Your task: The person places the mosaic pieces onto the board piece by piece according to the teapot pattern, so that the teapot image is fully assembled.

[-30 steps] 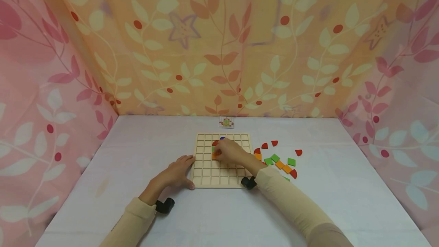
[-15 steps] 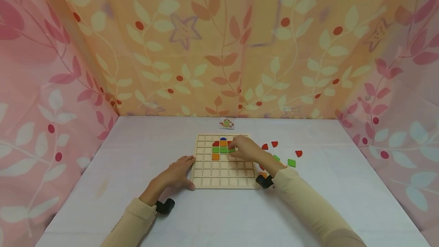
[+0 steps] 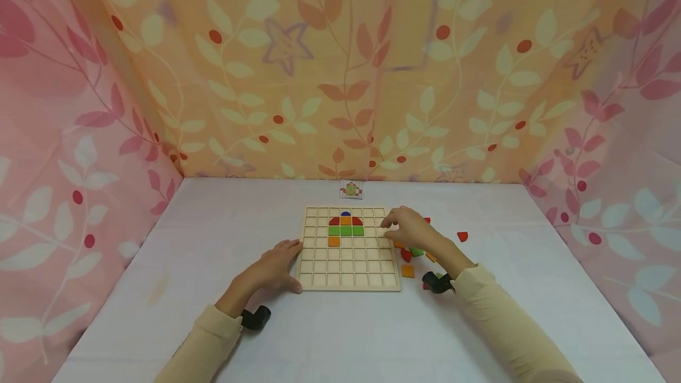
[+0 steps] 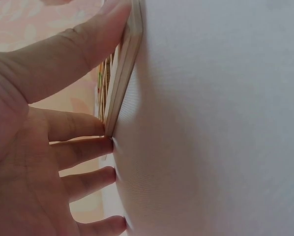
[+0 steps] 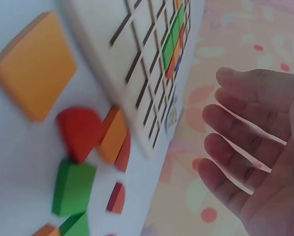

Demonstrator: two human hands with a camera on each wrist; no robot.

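A wooden grid board [image 3: 348, 268] lies flat on the table. On it sit a blue piece [image 3: 346, 214], an orange square tile [image 3: 346, 221] between two rounded red tiles, a row of green tiles [image 3: 346, 230], and another orange square tile [image 3: 333, 242] below the row's left end. My left hand [image 3: 273, 266] touches the board's left edge, thumb against the rim in the left wrist view. Over the board's right edge hovers my right hand [image 3: 412, 229], fingers loosely bent and apart. Nothing shows between them in the right wrist view [image 5: 255, 142].
Loose orange, green and red tiles lie right of the board, among them an orange square [image 5: 36, 69], a red quarter-round [image 5: 80, 130] and a green square [image 5: 73, 187]. A small pattern card [image 3: 351, 189] lies behind the board. Patterned cloth [image 3: 340, 75] hangs around the table.
My right hand has left the third green tile lying flat at the row's right end and moved right, off the placed tiles. My left hand has stayed at the board's edge.
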